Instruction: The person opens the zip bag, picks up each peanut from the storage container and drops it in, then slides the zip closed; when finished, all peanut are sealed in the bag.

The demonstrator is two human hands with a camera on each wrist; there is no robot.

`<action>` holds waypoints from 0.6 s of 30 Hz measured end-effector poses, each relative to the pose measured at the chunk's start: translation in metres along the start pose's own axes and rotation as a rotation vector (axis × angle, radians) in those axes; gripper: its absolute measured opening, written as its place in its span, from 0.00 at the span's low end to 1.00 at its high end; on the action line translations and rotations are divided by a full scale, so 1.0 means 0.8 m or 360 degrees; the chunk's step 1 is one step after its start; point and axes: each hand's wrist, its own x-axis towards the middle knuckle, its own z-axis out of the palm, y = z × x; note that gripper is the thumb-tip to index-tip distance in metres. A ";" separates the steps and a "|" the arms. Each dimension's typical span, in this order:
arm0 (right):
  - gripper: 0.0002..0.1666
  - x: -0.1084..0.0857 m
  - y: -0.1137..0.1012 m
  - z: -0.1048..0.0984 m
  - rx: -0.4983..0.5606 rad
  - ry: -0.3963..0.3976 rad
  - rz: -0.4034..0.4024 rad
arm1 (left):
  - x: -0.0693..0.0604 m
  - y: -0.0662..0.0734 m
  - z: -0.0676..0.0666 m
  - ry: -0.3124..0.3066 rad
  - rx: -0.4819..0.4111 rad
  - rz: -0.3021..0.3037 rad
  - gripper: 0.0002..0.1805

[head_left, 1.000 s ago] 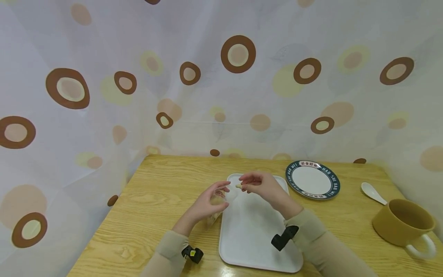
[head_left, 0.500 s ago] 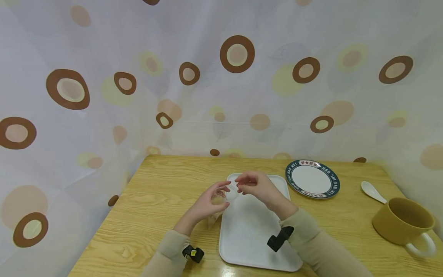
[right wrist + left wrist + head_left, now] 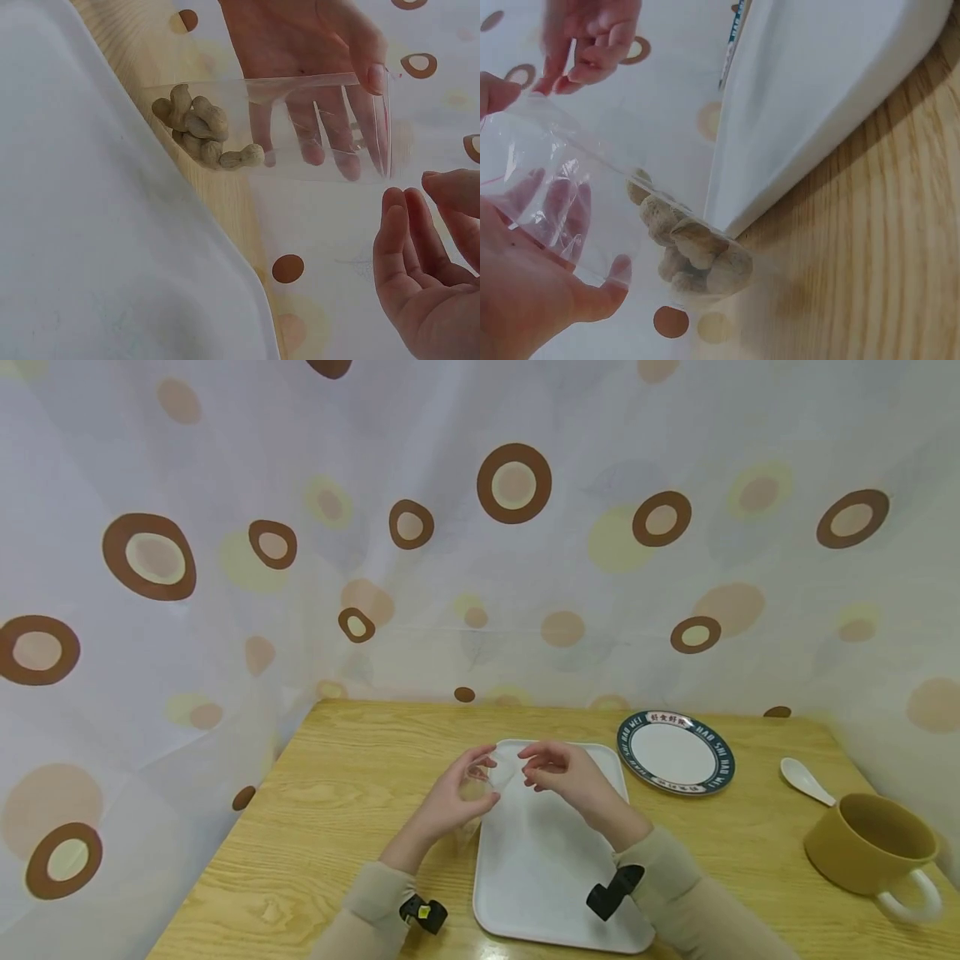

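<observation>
My left hand (image 3: 448, 797) holds a clear plastic zip bag (image 3: 562, 180) with thumb on one side and fingers on the other. Several unshelled peanuts (image 3: 199, 124) lie together at the bag's bottom, with one peanut (image 3: 241, 156) a little nearer the mouth in the right wrist view. The bag hangs beside the left edge of a white tray (image 3: 551, 868). Just off the bag's mouth is my right hand (image 3: 573, 777), its fingers loosely bent and nothing between them. In the head view the peanuts are mostly hidden by my left hand.
A plate (image 3: 675, 753) with a dark patterned rim lies behind the tray to the right. Further right are a white spoon (image 3: 806, 781) and a mustard-coloured mug (image 3: 862, 847) with a white handle. A patterned curtain (image 3: 480, 568) surrounds the wooden table (image 3: 360, 752).
A second ago my right hand pinched a peanut; it moved left to the bag's mouth, let the peanut go, and has drawn back slightly right without it. My left hand keeps hold of the bag.
</observation>
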 end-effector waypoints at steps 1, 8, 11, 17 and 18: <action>0.17 -0.001 0.000 0.000 0.0001 0.0002 0.0003 | 0.001 0.001 0.001 0.0017 -0.0004 0.0004 0.36; 0.21 -0.007 -0.001 0.005 0.0026 -0.0028 0.0023 | 0.006 0.013 0.008 0.0161 -0.0017 0.0007 0.38; 0.24 -0.010 -0.002 0.009 0.0075 -0.0019 0.0029 | 0.010 0.016 0.012 0.0214 -0.0038 0.0012 0.38; 0.24 -0.014 -0.005 0.019 0.0105 0.0049 0.0030 | 0.017 0.018 0.018 0.0285 -0.0019 -0.0004 0.42; 0.24 -0.014 -0.006 0.021 0.0102 0.0063 0.0033 | 0.017 0.019 0.019 0.0290 -0.0014 -0.0011 0.43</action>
